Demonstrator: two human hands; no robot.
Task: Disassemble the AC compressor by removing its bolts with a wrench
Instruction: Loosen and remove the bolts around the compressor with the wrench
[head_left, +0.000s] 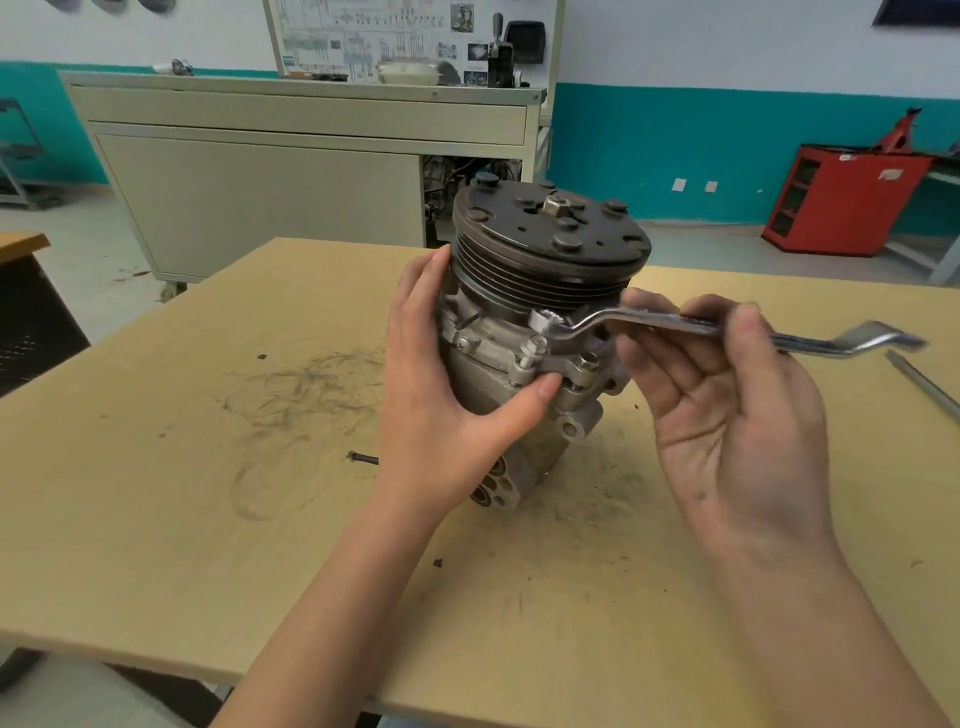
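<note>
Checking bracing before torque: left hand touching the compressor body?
Touching. The head view shows the left hand wrapped around the compressor, fingers behind the pulley side and the thumb pressed on the housing flange, no gap visible.

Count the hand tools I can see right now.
2: a wrench held in the right hand at the compressor, and a metal bar lying on the table's right edge.

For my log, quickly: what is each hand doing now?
Left hand: closed around the compressor, steadying it.
Right hand: holding the wrench, palm open.
</note>
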